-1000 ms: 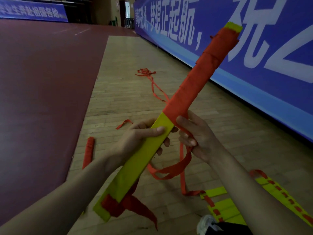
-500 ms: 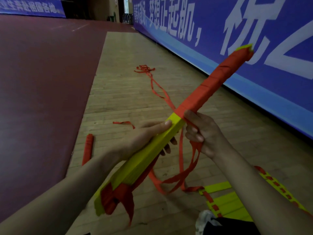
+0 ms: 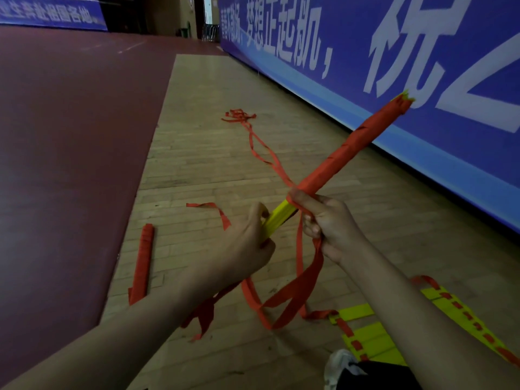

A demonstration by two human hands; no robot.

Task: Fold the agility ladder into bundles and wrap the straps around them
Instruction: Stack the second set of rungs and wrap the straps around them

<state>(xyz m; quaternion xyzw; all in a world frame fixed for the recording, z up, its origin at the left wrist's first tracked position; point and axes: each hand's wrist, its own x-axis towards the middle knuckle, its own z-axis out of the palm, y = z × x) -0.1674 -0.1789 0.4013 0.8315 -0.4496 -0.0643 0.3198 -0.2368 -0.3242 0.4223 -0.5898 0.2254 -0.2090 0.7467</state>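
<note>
A bundle of yellow ladder rungs [image 3: 281, 218] points up and to the right, its far half wound in red strap [image 3: 349, 147]. My left hand [image 3: 247, 249] grips the bare yellow part of the bundle from the left. My right hand [image 3: 326, 220] pinches the red strap where the winding ends, thumb against the bundle. Loose loops of strap [image 3: 292, 294] hang below both hands and trail to the floor.
A finished red-wrapped bundle [image 3: 143, 257] lies on the wooden floor [image 3: 202, 153] at the left. More yellow rungs with red strap [image 3: 374, 342] lie at lower right. A tangle of red strap [image 3: 239, 116] trails ahead. A blue banner wall [image 3: 394, 66] runs along the right.
The bundle has tilted lower and turned edge-on, and my left hand has slid up it toward the winding. My right hand has drawn the strap up against the edge of the wrap.
</note>
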